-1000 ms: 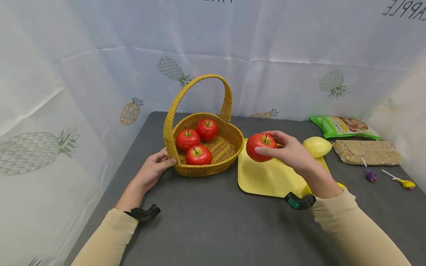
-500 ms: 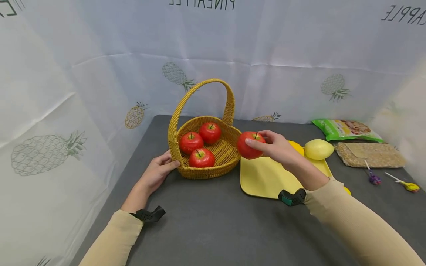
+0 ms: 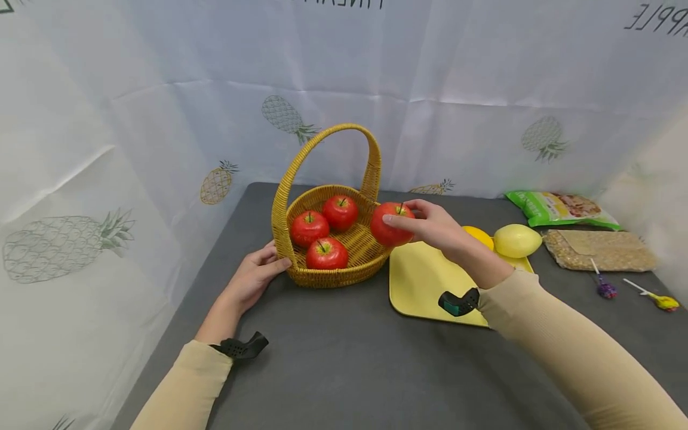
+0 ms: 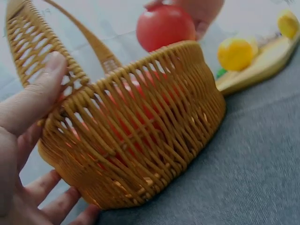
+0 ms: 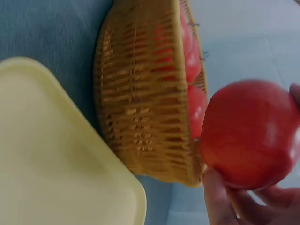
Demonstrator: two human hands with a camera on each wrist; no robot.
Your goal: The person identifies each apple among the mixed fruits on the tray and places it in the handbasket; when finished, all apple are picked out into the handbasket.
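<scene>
My right hand (image 3: pixel 434 227) holds a red apple (image 3: pixel 391 224) above the right rim of a yellow wicker basket (image 3: pixel 344 277). In the right wrist view the fingers and thumb are around the apple (image 5: pixel 251 133), just beyond the basket wall (image 5: pixel 140 93). Three other apples, one of them the front apple (image 3: pixel 326 254), sit in the basket's left and back part. At the basket's left end my left hand (image 3: pixel 255 278) grips the side, its thumb on the foot of the arched handle; the left wrist view shows its other fingers (image 4: pixel 61 204) low against the wickerwork.
Right of the basket lies a yellow tray (image 3: pixel 424 286) with a lemon (image 3: pixel 517 240) and an orange-yellow fruit (image 3: pixel 478 237). Farther right are a green snack bag (image 3: pixel 564 210), a bag of grains (image 3: pixel 599 249), a purple lollipop (image 3: pixel 607 290) and a yellow lollipop (image 3: pixel 666 303). Patterned curtains (image 3: pixel 457 137) stand behind.
My right hand has carried the apple leftward from over the tray to over the basket's right rim. My left hand has stayed on the basket; the view has shifted slightly.
</scene>
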